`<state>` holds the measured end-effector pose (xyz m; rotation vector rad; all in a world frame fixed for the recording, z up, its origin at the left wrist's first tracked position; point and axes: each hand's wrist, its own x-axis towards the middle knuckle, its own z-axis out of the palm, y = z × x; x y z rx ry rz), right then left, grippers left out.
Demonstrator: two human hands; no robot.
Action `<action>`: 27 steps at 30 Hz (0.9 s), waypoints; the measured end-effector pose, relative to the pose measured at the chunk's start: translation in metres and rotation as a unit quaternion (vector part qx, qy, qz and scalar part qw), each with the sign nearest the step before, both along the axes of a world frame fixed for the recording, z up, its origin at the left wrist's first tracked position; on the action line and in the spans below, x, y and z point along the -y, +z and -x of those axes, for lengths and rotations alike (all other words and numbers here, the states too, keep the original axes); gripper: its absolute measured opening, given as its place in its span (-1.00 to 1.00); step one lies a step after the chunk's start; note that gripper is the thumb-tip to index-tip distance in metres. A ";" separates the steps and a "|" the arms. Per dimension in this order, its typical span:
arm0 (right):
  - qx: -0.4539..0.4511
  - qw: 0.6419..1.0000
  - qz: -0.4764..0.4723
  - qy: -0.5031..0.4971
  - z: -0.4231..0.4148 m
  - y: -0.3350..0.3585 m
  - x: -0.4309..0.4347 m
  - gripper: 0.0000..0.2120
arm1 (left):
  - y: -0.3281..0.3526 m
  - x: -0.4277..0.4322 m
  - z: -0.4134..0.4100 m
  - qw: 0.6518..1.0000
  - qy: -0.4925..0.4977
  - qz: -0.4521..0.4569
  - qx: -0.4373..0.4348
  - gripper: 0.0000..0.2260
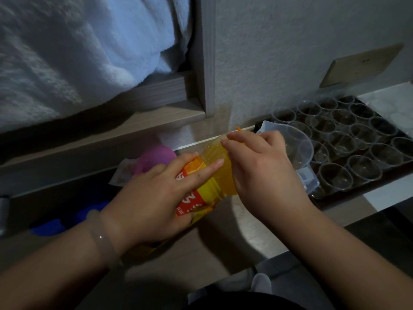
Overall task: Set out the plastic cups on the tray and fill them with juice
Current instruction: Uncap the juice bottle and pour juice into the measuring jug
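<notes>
Gripping one juice bottle [214, 175], both hands [156, 195] [263, 173] closed, one clear jug [297, 142].

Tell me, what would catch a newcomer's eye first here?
The bright orange juice bottle at the centre, tilted to the right, the left hand wrapped around its label and the right hand at its neck. To the right, a dark tray holds rows of empty clear cups, with a clear jug beside it.
</notes>
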<state>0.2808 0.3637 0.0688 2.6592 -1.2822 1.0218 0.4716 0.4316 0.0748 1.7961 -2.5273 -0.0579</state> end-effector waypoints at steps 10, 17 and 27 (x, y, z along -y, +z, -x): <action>-0.053 0.997 0.059 -0.007 0.003 0.008 -0.007 -0.77 | 0.005 -0.004 0.002 1.000 -0.009 0.001 0.015 -0.22; -0.125 0.988 0.084 -0.032 -0.001 0.017 -0.011 -0.75 | 0.006 -0.006 0.003 1.000 -0.014 0.004 0.013 -0.24; -0.109 0.990 0.047 -0.069 -0.001 0.016 -0.016 -0.64 | 0.011 -0.007 0.004 0.999 -0.022 0.013 0.032 -0.21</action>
